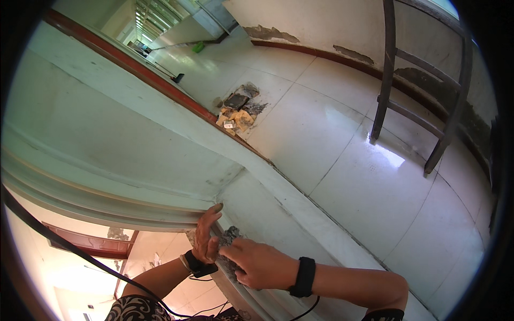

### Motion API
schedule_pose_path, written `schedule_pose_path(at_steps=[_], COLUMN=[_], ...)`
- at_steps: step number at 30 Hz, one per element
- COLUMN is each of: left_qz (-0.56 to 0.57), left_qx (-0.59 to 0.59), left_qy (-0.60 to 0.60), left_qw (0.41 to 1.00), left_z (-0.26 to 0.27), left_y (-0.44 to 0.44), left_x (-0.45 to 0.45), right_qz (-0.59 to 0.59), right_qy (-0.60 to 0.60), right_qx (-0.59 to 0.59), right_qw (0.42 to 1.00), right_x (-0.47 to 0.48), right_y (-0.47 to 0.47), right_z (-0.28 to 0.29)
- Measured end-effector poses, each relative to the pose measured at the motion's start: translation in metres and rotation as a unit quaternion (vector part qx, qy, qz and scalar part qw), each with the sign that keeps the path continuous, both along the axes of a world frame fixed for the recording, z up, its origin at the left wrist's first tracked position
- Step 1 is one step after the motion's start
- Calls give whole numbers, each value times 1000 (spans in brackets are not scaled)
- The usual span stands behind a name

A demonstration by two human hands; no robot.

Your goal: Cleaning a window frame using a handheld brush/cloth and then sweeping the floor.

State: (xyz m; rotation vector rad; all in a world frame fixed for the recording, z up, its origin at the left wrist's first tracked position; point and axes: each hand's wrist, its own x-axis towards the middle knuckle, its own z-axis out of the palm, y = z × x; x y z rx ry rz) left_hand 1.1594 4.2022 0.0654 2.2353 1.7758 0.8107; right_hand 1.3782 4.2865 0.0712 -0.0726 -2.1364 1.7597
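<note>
My left hand is raised against the ridged white frame, fingers apart, its fingertips near the inner corner of the opening. A dark wristwatch and a pale band circle that wrist. Beside it, my right hand bends its fingers over a rough grey patch of what looks like mortar along the frame. Its palm side is hidden, so whether it grips a piece or a tool cannot be told. A black wristband is on the right wrist.
On the tiled corridor floor lies a pile of rubble with a dark flat piece. A dark ladder leans by a peeling wall. A black cable crosses the lower left. Farther off is a long-handled dustpan.
</note>
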Motion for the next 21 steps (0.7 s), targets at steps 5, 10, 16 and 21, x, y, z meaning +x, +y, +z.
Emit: schedule_pose_path(at_steps=[5, 10, 16, 21], left_qz=[-10, 6, 3, 0], left_qx=[28, 31, 29, 26], left_qy=[34, -9, -11, -7], left_qw=[999, 999, 1000, 1000], left_z=[-4, -8, -5, -3], left_y=[-2, -2, -3, -3], left_x=[-5, -5, -5, -6], right_qz=[-42, -105, -49, -41], right_qy=[4, 2, -41, 0], right_qx=[208, 272, 338, 306], right_qw=[977, 957, 939, 951], right_x=[-13, -33, -7, -2], right_y=[-32, -32, -50, -51], right_z=[-21, -21, -9, 0])
